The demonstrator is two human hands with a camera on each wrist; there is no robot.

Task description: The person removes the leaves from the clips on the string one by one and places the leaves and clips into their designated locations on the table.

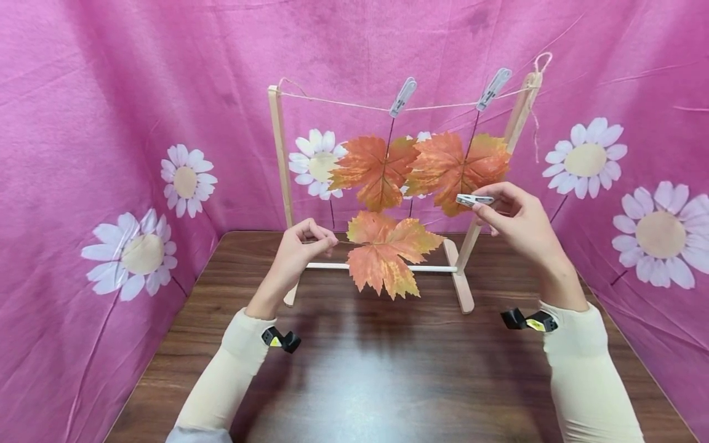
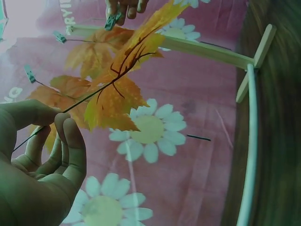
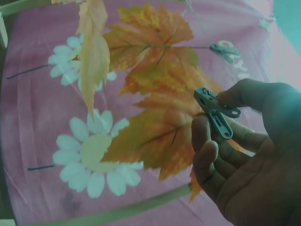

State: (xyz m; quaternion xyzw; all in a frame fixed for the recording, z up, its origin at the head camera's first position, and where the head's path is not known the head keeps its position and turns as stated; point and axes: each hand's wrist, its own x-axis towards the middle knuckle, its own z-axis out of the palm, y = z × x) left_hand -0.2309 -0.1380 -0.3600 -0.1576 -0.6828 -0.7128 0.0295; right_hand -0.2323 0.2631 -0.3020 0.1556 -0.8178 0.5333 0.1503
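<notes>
My left hand (image 1: 301, 252) pinches the thin dark stem of an orange maple leaf (image 1: 384, 255) between thumb and forefinger. The leaf stands out to the right of the fingers, above the table. In the left wrist view the stem crosses the fingertips (image 2: 61, 115). My right hand (image 1: 520, 221) holds a grey clothespin (image 1: 474, 200) between thumb and fingers, and the right wrist view shows this clothespin (image 3: 215, 113) close up. Just behind it, two more orange leaves, a left leaf (image 1: 382, 169) and a right leaf (image 1: 462, 166), hang by their stems from clothespins on a string.
The string (image 1: 338, 101) runs between two wooden posts, a left post (image 1: 281, 160) and a right post (image 1: 520, 117). A white rod (image 1: 432, 269) joins the stand low down. Below is a brown wooden table (image 1: 354, 369); a pink cloth (image 1: 232, 80) with printed daisies surrounds it.
</notes>
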